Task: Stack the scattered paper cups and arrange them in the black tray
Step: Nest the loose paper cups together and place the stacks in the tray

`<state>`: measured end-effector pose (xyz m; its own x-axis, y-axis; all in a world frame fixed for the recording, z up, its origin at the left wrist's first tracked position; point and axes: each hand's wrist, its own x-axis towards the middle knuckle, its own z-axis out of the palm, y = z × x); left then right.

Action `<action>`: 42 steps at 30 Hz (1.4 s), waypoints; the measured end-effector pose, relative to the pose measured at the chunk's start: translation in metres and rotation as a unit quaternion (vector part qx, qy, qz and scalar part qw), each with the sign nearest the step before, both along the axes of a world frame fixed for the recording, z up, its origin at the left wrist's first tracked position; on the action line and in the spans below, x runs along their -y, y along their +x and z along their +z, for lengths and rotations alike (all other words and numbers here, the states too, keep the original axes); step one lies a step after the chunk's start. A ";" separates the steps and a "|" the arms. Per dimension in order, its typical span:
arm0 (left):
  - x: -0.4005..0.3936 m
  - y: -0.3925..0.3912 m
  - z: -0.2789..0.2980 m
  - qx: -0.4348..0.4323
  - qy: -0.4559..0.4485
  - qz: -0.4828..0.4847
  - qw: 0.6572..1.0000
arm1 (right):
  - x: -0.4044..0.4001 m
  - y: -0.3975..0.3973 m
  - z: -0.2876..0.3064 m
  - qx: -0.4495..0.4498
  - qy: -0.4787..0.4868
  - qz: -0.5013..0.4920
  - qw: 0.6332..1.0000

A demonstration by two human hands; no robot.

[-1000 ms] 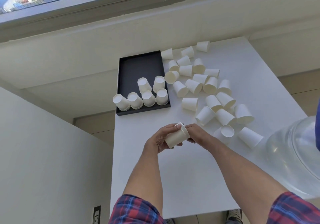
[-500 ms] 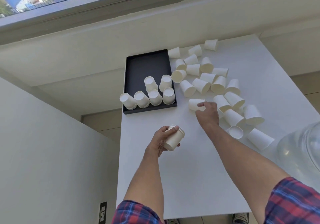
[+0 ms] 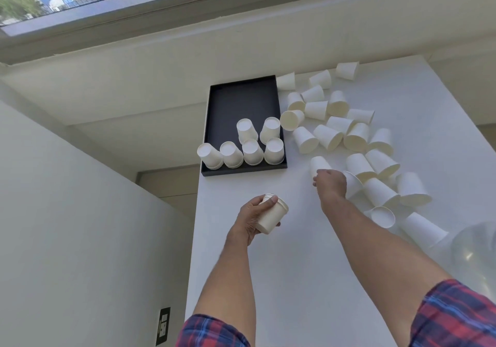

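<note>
The left hand (image 3: pixel 253 213) clamps a short stack (image 3: pixel 271 216) of paper cups; the right hand's (image 3: pixel 330 184) fingers close on 1 loose cup (image 3: pixel 319 164). Next, seemingly: nest it into the stack, then carry that to the black tray (image 3: pixel 243 99) beyond the left fingertips.

No text, label, brand, number or sign can be read anywhere in the head view; the paper cups (image 3: pixel 330 137) are plain white, with no print on their walls or bases; the black tray (image 3: pixel 241 99) at about 12 o'clock of the picture's centre carries no marking; the white table (image 3: pixel 308 279) is bare of writing; the small dark wall plate (image 3: pixel 163 326) at about 7 o'clock shows pale patches that could be labels, but they are too small and blurred to read.
</note>
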<state>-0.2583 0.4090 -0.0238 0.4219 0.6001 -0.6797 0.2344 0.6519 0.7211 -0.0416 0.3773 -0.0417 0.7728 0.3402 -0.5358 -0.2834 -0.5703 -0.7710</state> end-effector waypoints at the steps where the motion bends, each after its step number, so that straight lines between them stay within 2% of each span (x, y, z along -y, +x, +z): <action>1: -0.001 0.001 0.000 0.004 -0.001 0.004 1.000 | 0.002 -0.001 -0.001 0.008 0.003 -0.014 1.000; 5: -0.004 0.005 -0.001 0.013 -0.001 0.012 1.000 | 0.012 -0.009 0.000 0.070 0.020 -0.025 0.997; 8: -0.007 0.007 -0.002 0.022 -0.004 0.019 1.000 | 0.020 -0.014 0.003 0.112 0.047 0.015 0.992; 12: -0.009 0.010 -0.003 0.055 -0.008 0.045 0.997 | 0.023 -0.017 0.004 0.043 0.134 0.108 0.984; 16: -0.011 0.011 -0.001 0.067 -0.001 0.054 0.996 | 0.022 -0.022 0.006 0.007 0.175 0.192 0.966; 23: -0.022 0.008 -0.001 0.037 0.022 0.072 0.996 | 0.016 -0.024 0.013 0.039 0.198 0.245 0.948; 28: -0.031 0.003 0.004 0.062 -0.001 0.004 0.998 | 0.012 -0.025 0.016 0.031 0.213 0.300 0.929; 30: -0.035 0.002 0.007 0.070 0.000 -0.007 0.998 | 0.009 -0.027 0.017 0.000 0.222 0.324 0.920; 35: -0.044 0.007 0.010 0.085 0.028 0.004 0.996 | 0.002 -0.038 0.013 -0.037 0.237 0.355 0.904; 39: -0.053 0.016 0.014 0.032 0.057 0.037 0.997 | -0.007 -0.044 0.013 -0.063 0.263 0.331 0.904; 42: -0.064 0.023 0.017 0.018 0.083 0.086 0.993 | -0.014 -0.050 0.017 -0.045 0.282 0.317 0.904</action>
<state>-0.2354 0.4733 -0.0067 0.3258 0.7675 -0.5520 0.1029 0.5516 0.8277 -0.0913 0.3917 -0.0244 0.2876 0.9386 -0.1907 -0.1130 -0.1645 -0.9799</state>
